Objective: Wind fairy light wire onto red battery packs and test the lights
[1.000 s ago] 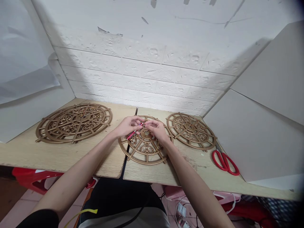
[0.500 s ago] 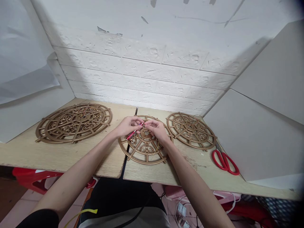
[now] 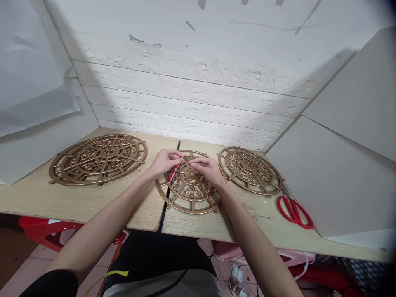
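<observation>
In my left hand [image 3: 168, 161] is a slim, shiny red pen-shaped tool [image 3: 173, 175], gripped near its upper end by thumb and fingertips. The tool slants down toward me over the middle gold openwork disc [image 3: 192, 208]. Across from it, a little apart, my right hand [image 3: 208, 168] is closed in a pinch at the disc's upper part. Whatever its fingertips hold is too small to name. A thin yellow wire [image 3: 210, 189] shows under the right wrist. Both hands cover part of the disc, which lies flat across the gap between two boards.
Several gold discs [image 3: 99, 181] lie stacked at the left. Another gold disc [image 3: 250, 189] lies at the right, with red-handled scissors [image 3: 295, 212] beside it. White panels [image 3: 346, 181] stand at the sides, and a white brick-patterned wall [image 3: 188, 93] closes the back.
The red tool has swung steeper, its lower end shifting slightly right. My fingertips have moved a little further apart. The whole view has shifted slightly, while the discs stay put.
</observation>
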Demonstrator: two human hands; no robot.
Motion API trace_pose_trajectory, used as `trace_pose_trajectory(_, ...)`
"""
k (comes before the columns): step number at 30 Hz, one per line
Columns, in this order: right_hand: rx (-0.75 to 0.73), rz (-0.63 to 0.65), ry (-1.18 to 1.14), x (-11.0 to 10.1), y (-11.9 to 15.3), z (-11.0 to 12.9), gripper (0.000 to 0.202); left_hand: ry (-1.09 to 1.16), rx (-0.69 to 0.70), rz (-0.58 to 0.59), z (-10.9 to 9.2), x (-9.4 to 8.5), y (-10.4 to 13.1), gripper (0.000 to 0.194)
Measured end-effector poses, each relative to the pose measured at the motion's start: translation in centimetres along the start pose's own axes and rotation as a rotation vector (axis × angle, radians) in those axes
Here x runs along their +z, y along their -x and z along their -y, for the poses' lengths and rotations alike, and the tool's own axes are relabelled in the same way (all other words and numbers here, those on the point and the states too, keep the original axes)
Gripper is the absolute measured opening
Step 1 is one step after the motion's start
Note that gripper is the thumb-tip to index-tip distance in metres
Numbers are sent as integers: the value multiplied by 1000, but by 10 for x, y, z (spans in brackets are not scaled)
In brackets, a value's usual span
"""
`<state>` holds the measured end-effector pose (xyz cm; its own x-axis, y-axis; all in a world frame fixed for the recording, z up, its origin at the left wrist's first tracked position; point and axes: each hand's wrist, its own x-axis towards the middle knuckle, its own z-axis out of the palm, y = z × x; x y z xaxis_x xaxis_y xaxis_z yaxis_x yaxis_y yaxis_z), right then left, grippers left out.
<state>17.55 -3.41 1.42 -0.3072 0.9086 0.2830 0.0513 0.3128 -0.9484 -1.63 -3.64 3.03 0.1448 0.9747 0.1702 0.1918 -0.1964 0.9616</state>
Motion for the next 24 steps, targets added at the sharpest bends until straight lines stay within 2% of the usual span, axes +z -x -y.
trace_pose_trajectory(4,-7,97,74,-2,2,2,22,161,-97,-72,1,9,-2,32)
trace_pose_trajectory(8,13,220,148,-3,4,7,26,227,-126,-141,2,17,-4,31)
trace_pose_trajectory(14,-228,397,346,-6,5,9,16,239,-138,-180,9,17,-7,27)
trace_pose_trajectory(21,-293,452,461,-7,5,5,10,207,-124,-209,20,17,-13,23)
trace_pose_trajectory(24,-320,435,500,-4,7,6,9,202,-121,-208,20,16,-13,21)
